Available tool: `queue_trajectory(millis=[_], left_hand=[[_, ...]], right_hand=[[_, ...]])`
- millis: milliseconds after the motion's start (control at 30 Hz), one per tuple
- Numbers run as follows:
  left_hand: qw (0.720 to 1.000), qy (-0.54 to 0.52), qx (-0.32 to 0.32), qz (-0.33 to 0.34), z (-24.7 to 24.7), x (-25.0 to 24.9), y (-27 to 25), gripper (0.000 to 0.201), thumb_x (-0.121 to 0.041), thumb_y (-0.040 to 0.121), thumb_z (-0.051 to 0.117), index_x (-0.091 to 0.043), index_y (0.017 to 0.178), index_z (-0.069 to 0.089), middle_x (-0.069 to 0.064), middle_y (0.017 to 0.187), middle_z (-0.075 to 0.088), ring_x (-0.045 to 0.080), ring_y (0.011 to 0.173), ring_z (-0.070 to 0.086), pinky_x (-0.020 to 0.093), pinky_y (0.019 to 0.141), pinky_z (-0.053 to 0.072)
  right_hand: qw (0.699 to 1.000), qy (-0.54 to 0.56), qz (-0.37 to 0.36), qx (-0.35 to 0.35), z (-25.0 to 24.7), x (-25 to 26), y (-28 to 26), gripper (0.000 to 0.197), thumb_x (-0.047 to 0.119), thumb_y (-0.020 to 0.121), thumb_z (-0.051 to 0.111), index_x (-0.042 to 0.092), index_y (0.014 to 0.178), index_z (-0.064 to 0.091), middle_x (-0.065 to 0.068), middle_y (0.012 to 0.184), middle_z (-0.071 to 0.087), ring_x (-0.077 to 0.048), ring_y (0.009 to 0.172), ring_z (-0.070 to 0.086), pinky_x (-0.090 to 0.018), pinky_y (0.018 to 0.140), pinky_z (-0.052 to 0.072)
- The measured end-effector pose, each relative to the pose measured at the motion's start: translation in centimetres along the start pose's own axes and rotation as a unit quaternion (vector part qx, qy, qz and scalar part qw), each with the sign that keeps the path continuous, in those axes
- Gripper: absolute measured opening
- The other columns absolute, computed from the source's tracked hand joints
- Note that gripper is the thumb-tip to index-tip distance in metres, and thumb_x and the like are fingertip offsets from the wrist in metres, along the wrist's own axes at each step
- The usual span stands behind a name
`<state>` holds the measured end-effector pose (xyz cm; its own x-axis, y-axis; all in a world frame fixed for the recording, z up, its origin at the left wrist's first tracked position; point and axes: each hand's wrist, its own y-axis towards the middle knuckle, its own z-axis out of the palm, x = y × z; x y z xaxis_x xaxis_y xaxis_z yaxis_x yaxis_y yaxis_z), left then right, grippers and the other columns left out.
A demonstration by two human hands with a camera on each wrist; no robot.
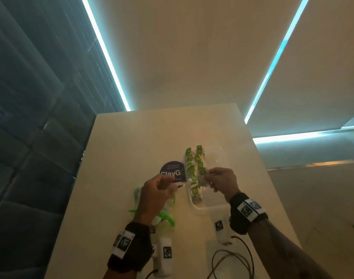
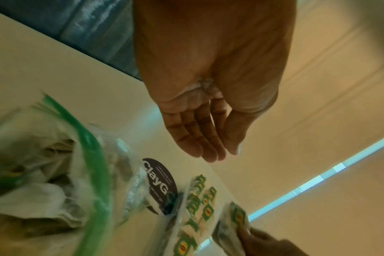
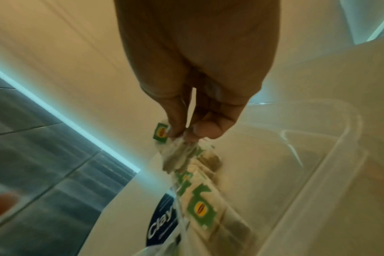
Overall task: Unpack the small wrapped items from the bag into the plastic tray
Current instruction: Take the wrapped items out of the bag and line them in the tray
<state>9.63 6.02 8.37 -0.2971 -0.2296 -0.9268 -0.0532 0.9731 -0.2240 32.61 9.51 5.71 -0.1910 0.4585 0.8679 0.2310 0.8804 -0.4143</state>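
Note:
A clear zip bag [image 1: 152,214] with a green seal lies on the white table under my left hand [image 1: 170,185]; in the left wrist view the bag [image 2: 55,164] still holds pale wrapped items. My left hand [image 2: 210,155] hovers with relaxed, nearly straight fingers and holds nothing. The clear plastic tray [image 1: 218,160] sits to the right, with rows of green-labelled wrapped items [image 1: 194,174] along its left side. My right hand [image 1: 207,176] pinches one wrapped item [image 3: 178,155] between thumb and fingers, just above the rows in the tray [image 3: 331,155].
A round dark "ClayG" sticker [image 1: 173,172] lies between bag and tray. Two white marker-tagged devices [image 1: 165,256] [image 1: 219,228] and looped cables [image 1: 232,258] occupy the near table. The table's left edge borders a dark padded wall.

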Motion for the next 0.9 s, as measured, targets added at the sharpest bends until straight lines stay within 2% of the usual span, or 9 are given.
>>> queue_trajectory(millis=[67, 167, 267, 367, 533, 733, 900], left_hand=[[1.000, 0.010, 0.010, -0.026, -1.4, 1.1, -1.0, 0.019, -0.012, 0.083, 0.073, -0.025, 0.096, 0.072, -0.003, 0.088, 0.075, 0.012, 0.082, 0.071, 0.026, 0.071, 0.058], [0.998, 0.008, 0.001, -0.065, -3.4, 3.5, -2.4, 0.019, -0.008, 0.082, 0.074, -0.024, 0.091, 0.074, -0.001, 0.082, 0.076, 0.010, 0.074, 0.069, 0.022, 0.065, 0.054], [0.996, 0.016, -0.019, -0.085, -5.0, 5.4, -3.7, 0.018, -0.002, 0.082, 0.073, -0.019, 0.087, 0.074, 0.002, 0.069, 0.073, 0.005, 0.056, 0.061, 0.018, 0.051, 0.048], [0.994, 0.005, -0.023, -0.108, -6.1, 6.3, -4.6, 0.018, 0.002, 0.083, 0.070, -0.014, 0.089, 0.073, 0.006, 0.066, 0.071, 0.007, 0.052, 0.058, 0.018, 0.046, 0.045], [0.991, 0.005, -0.037, -0.129, -6.8, 7.2, -5.4, 0.017, 0.001, 0.083, 0.070, -0.015, 0.087, 0.074, 0.007, 0.068, 0.071, 0.012, 0.057, 0.060, 0.020, 0.047, 0.046], [0.988, 0.001, -0.037, -0.151, -6.7, 7.6, -5.8, 0.017, 0.002, 0.083, 0.069, -0.013, 0.088, 0.074, 0.004, 0.066, 0.069, 0.010, 0.054, 0.059, 0.021, 0.047, 0.046], [0.986, -0.010, -0.038, -0.161, -6.7, 7.5, -6.5, 0.016, 0.003, 0.084, 0.068, -0.012, 0.089, 0.073, 0.002, 0.062, 0.068, 0.014, 0.059, 0.059, 0.025, 0.052, 0.046]], right_hand=[[0.997, -0.055, 0.040, -0.023, -0.5, -0.7, 2.0, 0.014, 0.010, 0.078, 0.076, 0.006, 0.091, 0.075, -0.017, 0.076, 0.072, -0.017, 0.053, 0.058, -0.026, 0.046, 0.050], [0.992, -0.099, 0.071, -0.022, -0.5, -1.3, 4.4, 0.019, 0.014, 0.078, 0.077, 0.010, 0.096, 0.075, -0.014, 0.084, 0.074, -0.018, 0.059, 0.064, -0.026, 0.048, 0.053], [0.989, -0.122, 0.083, -0.022, 0.0, -1.5, 5.9, 0.020, 0.014, 0.079, 0.077, 0.010, 0.098, 0.074, -0.013, 0.089, 0.073, -0.025, 0.071, 0.071, -0.033, 0.057, 0.060], [0.987, -0.131, 0.092, -0.030, 0.5, -1.8, 6.6, 0.018, 0.013, 0.079, 0.077, 0.010, 0.097, 0.075, -0.015, 0.090, 0.073, -0.031, 0.075, 0.072, -0.037, 0.061, 0.061], [0.986, -0.123, 0.104, -0.034, 1.6, -2.4, 7.7, 0.019, 0.017, 0.077, 0.079, 0.012, 0.096, 0.075, -0.011, 0.094, 0.073, -0.026, 0.075, 0.071, -0.038, 0.068, 0.062], [0.983, -0.143, 0.106, -0.044, 2.7, -2.5, 8.0, 0.020, 0.019, 0.076, 0.078, 0.011, 0.094, 0.073, -0.011, 0.092, 0.073, -0.026, 0.075, 0.072, -0.040, 0.073, 0.062], [0.978, -0.166, 0.122, -0.035, 2.9, -3.7, 8.6, 0.039, 0.029, 0.073, 0.077, 0.011, 0.108, 0.072, -0.010, 0.102, 0.072, -0.021, 0.077, 0.071, -0.030, 0.066, 0.060]])
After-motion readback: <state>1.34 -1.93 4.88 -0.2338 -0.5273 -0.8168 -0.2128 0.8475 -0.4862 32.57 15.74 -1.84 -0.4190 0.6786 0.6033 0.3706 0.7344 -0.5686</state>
